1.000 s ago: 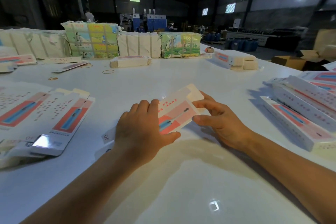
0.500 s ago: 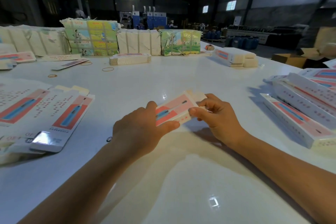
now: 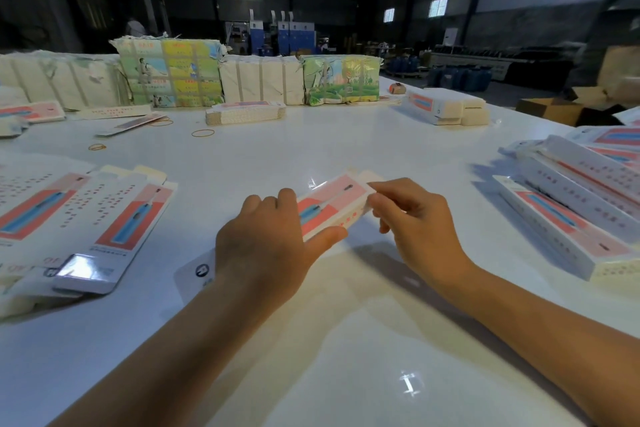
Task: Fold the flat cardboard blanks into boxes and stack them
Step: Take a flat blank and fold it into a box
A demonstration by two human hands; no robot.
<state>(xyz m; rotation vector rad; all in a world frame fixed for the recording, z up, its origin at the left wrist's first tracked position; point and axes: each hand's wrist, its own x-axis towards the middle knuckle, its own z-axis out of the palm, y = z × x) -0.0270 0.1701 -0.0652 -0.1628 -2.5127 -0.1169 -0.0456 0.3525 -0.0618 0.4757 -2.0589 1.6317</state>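
Both hands hold one partly folded box over the white table.

The left hand (image 3: 266,246) grips the near end of the box (image 3: 329,208), fingers curled over its top face and thumb pressed along its near edge. The right hand (image 3: 415,218) pinches the far end between thumb and curled fingers. The box lies between the hands, tilted up toward the right hand, above the table (image 3: 346,340). Left of the left hand lies a fanned pile of flat blanks (image 3: 86,218). Right of the right hand sits a stack of folded boxes (image 3: 571,208). Beyond the hands, loose rubber bands (image 3: 203,132) lie on the table. Farther off, a low stack of blanks (image 3: 244,112) rests before a row of wrapped bundles (image 3: 207,80) at the far edge.
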